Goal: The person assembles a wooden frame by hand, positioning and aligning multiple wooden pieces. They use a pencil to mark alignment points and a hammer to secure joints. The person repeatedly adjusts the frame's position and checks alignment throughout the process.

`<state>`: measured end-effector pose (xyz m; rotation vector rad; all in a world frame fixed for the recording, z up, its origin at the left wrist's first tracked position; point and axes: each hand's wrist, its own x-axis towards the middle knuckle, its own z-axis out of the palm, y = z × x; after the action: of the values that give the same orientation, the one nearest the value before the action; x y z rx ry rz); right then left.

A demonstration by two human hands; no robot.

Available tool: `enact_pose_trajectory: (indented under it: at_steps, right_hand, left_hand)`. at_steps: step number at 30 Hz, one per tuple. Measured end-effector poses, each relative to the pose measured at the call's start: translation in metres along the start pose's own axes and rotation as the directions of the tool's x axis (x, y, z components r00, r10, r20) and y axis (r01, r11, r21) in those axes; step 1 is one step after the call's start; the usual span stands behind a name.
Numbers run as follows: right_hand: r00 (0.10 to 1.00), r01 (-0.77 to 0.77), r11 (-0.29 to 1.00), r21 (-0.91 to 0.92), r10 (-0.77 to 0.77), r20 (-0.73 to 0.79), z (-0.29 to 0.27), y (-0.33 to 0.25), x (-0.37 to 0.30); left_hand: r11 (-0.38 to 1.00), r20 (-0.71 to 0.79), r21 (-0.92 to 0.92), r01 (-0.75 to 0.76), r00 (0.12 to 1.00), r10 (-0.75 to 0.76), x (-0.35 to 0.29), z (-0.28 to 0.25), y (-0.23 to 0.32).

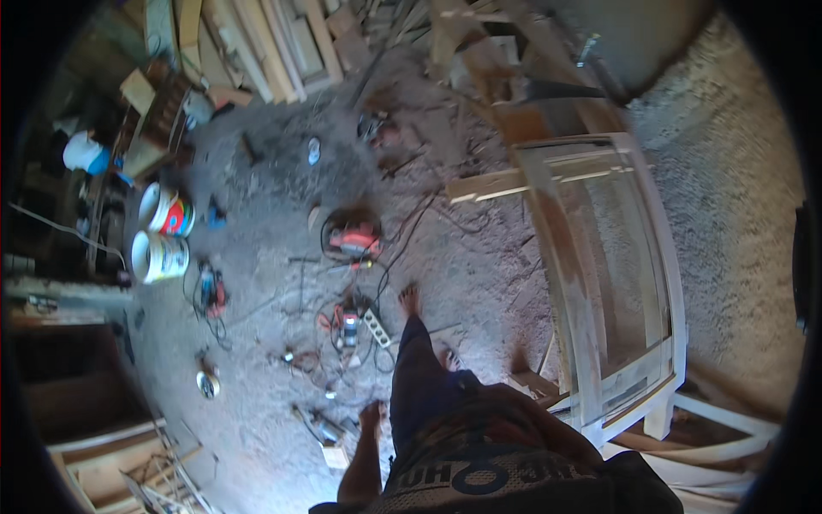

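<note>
My left hand [372, 415] hangs at my side, at the end of a bare forearm. Its fingers are small and dark, so their pose is unclear, and no held thing can be made out. Below and beside it on the floor lie metal hand tools [321, 424] and a small pale box [335, 455]. A bent right arm [548, 420] shows against my shirt, but the hand is hidden. Ahead of my bare feet are a white power strip [377, 328], a power tool [347, 325] with cords, and a red power tool [354, 239].
To the right stands a wooden frame [565, 283] with a loose board [488, 185] across it. Buckets [161, 257] and another corded power tool [211, 289] are at the left. Planks [265, 51] lean at the back. Cords [411, 227] trail over the rough floor.
</note>
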<state>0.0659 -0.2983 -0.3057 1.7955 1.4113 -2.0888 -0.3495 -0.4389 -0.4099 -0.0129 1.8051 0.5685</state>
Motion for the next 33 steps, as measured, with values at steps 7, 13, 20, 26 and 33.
enact_pose_trajectory:
  at_steps: [7, 13, 20, 26, 33]
  right_hand:
    - [0.994, 0.037, 0.964, 0.262, -0.062, 0.091, 0.016, 0.018, 0.031]
    - [0.999, -0.038, 0.99, 0.137, 0.042, -0.027, 0.008, -0.03, 0.007]
    - [0.993, 0.025, 0.962, 0.272, 0.007, -0.115, 0.006, -0.049, 0.032]
    - [0.969, 0.107, 0.941, -0.32, -0.171, -0.178, -0.025, -0.056, 0.07]
    - [0.905, -0.188, 0.977, 0.098, 0.211, -0.369, -0.042, -0.115, 0.091]
  left_hand:
    - [0.974, 0.021, -0.13, 0.186, 0.983, -0.185, -0.02, -0.046, -0.065]
    - [0.996, 0.049, 0.081, -0.037, 0.998, 0.033, 0.008, -0.02, 0.074]
    - [0.59, 0.328, 0.361, -0.722, 0.69, 0.645, 0.131, 0.004, 0.284]
    - [0.817, 0.226, 0.096, -0.568, 0.812, 0.538, 0.167, 0.16, 0.527]
    - [0.798, 0.349, -0.163, -0.58, 0.723, 0.597, 0.164, 0.339, 0.793]
